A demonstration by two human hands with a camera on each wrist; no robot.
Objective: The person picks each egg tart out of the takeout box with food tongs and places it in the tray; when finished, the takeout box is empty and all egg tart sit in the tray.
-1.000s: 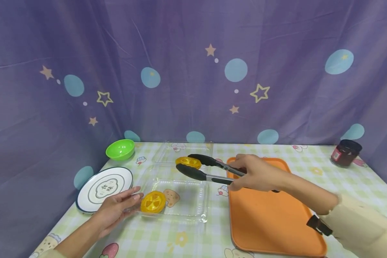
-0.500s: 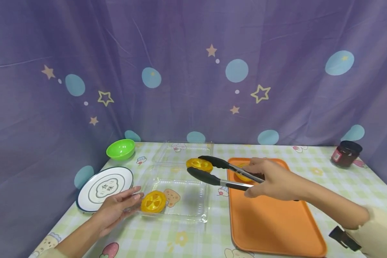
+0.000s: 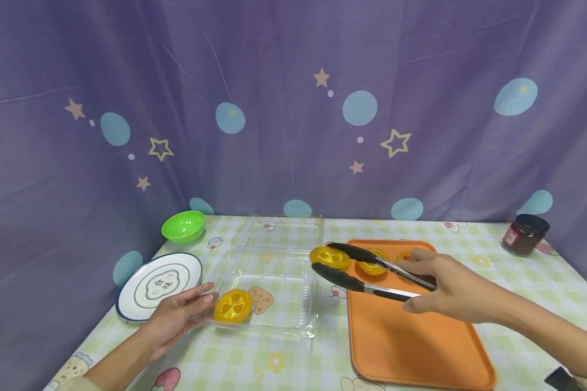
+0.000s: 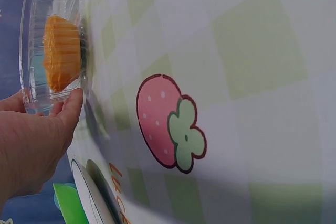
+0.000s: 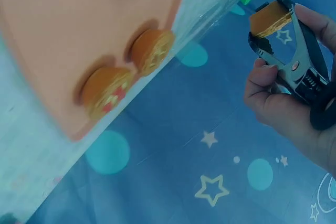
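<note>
My right hand (image 3: 445, 282) grips black-tipped metal tongs (image 3: 376, 271). Between the tong tips is a yellow egg tart (image 3: 330, 258), held in the air near the left edge of the orange tray (image 3: 411, 336). My left hand (image 3: 176, 317) holds the left side of a clear plastic box (image 3: 293, 329), thumb and fingers at its wall in the left wrist view. Inside that box, at its near left corner, lies another egg tart (image 3: 232, 306). Two more tarts stand on the tray's far part: a plain one (image 5: 152, 51) and one with red bits on top (image 5: 106, 92).
The box's clear lid (image 3: 279, 233) lies folded back behind it. White plates (image 3: 158, 288) stand to the left, with a green bowl (image 3: 183, 227) beyond them. A dark-lidded jar (image 3: 525, 233) stands at the far right. A purple curtain (image 3: 283, 136) hangs behind the table.
My right hand has moved right with the tongs and tart, from above the box toward the tray. Tarts on the tray have come into view. The left hand has stayed at the box.
</note>
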